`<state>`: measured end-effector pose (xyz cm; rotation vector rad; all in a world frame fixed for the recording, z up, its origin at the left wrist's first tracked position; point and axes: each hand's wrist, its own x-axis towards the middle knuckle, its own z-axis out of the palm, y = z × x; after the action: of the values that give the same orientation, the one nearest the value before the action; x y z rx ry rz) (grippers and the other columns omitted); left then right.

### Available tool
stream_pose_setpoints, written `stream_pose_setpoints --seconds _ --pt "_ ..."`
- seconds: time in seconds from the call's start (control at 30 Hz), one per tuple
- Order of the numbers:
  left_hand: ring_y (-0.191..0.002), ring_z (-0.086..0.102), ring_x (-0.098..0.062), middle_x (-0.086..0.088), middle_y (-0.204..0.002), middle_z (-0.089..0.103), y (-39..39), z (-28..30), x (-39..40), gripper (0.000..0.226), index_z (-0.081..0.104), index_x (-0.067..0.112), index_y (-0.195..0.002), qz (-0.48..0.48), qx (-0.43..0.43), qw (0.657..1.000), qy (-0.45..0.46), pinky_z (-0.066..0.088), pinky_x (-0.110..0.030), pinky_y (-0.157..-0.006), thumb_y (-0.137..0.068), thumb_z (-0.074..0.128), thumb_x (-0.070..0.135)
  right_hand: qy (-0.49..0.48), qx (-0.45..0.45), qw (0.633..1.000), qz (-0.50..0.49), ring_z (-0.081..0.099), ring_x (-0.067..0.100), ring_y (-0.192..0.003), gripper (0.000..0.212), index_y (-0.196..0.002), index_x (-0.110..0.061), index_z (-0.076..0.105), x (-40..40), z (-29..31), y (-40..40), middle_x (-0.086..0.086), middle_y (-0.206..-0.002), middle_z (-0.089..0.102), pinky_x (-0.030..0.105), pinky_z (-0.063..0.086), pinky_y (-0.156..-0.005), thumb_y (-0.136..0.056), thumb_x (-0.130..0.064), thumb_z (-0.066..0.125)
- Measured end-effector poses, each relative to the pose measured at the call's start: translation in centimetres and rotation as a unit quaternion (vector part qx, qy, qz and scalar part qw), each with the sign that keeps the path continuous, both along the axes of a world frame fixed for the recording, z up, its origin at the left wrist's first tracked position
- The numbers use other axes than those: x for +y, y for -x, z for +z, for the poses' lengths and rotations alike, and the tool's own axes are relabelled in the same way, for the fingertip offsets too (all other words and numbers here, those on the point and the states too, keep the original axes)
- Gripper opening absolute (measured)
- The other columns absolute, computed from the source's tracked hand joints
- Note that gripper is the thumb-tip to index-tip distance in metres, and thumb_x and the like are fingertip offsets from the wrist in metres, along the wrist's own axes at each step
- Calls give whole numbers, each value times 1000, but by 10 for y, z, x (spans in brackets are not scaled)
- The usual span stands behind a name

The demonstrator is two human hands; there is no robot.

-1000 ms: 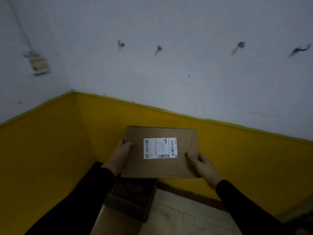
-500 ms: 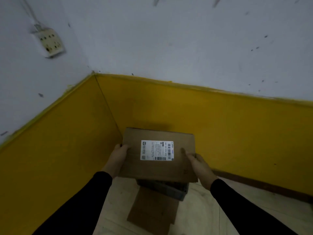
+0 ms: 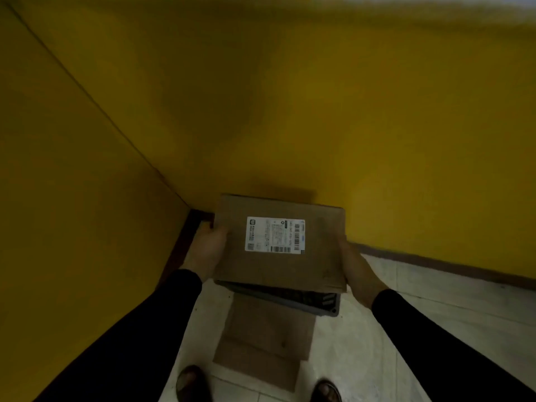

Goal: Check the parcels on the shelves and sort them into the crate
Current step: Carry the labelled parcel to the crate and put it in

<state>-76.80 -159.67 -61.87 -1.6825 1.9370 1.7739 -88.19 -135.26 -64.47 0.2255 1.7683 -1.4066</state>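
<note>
I hold a flat brown cardboard parcel (image 3: pixel 278 265) level in front of me, its white shipping label (image 3: pixel 274 234) facing up. My left hand (image 3: pixel 207 250) grips its left edge and my right hand (image 3: pixel 358 268) grips its right edge. Directly below the parcel stands a dark grey plastic crate (image 3: pixel 316 300) in the room's corner; only its near rim and a strip of its inside show, the parcel hiding most of it.
Yellow walls (image 3: pixel 377 126) meet in the corner on the left and behind the crate. A flat piece of cardboard (image 3: pixel 266 338) lies on the pale tiled floor (image 3: pixel 377 358) just in front of the crate. My two feet (image 3: pixel 191 384) stand at the bottom edge.
The view has tilted down from the white upper wall to the floor. The parcel has come lower and now hangs right over the crate; both hands keep their hold on it.
</note>
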Motion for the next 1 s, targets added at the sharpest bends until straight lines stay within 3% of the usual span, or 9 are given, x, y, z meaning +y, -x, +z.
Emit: stream_pose_setpoints --seconds 0.13,0.23,0.43,0.6,0.73,0.8,0.87,0.93,1.0 --pt "-101 57 -24 2 -107 58 25 -122 -38 21 51 27 -120 -59 -35 997 -36 45 -44 -95 -101 50 34 -28 -24 998 -47 62 26 -121 79 -142 -30 54 -27 -117 3 0 -139 62 53 49 -107 -81 -78 45" --pt "-91 55 -19 6 -94 54 43 -224 -56 13 53 25 -114 -97 -32 994 -48 44 -33 -82 -102 49 25 -40 -31 990 -129 48 30 -138 75 -156 -26 37 -43 -218 4 -3 -151 47 54 41 -114 -93 -66 44" --pt "-109 58 -29 -3 -125 59 61 -379 -73 39 49 23 -128 -100 -49 990 -89 48 -44 -98 -90 56 31 -35 -55 988 -140 41 30 -144 65 -158 -23 30 -66 -370 27 4 -160 39 52 35 -118 -103 -57 35" --pt "-123 50 -35 -12 -145 46 74 -456 -77 87 36 18 -150 -93 -95 988 -78 41 -52 -108 -68 49 43 -59 -47 984 -164 41 30 -144 69 -159 -28 27 -78 -447 36 -1 -161 35 44 45 -104 -101 -63 36" --pt "-114 54 -36 -14 -135 52 77 -495 -85 62 51 14 -136 -81 -117 987 -69 45 -52 -104 -78 53 34 -32 -53 982 -177 44 27 -142 70 -157 -28 34 -83 -483 39 0 -159 40 49 36 -118 -98 -65 42" --pt "-100 58 -31 -12 -113 61 82 -497 -84 15 60 18 -102 -80 -99 990 -67 48 -47 -100 -92 51 25 -23 -65 980 -188 46 29 -139 69 -156 -27 35 -87 -494 41 2 -158 42 53 39 -116 -98 -64 44" --pt "-82 55 -24 -8 -97 59 90 -495 -81 20 52 22 -83 -68 -95 991 -61 46 -37 -91 -101 46 16 -23 -76 978 -191 45 30 -140 67 -156 -25 35 -90 -501 41 3 -158 41 52 38 -116 -100 -60 44" --pt "-93 56 -28 -11 -111 58 93 -493 -78 10 58 17 -102 -102 -126 986 -28 42 -36 -97 -99 51 23 -40 -69 979 -189 41 30 -143 68 -157 -22 34 -94 -507 42 3 -159 39 48 38 -115 -100 -59 45" --pt "-135 39 -35 -13 -151 38 90 -501 -78 55 42 17 -146 -151 -126 980 12 31 -43 -116 -95 58 29 -60 -53 979 -186 42 30 -142 68 -156 -21 34 -96 -513 42 2 -158 40 42 39 -109 -100 -59 45"
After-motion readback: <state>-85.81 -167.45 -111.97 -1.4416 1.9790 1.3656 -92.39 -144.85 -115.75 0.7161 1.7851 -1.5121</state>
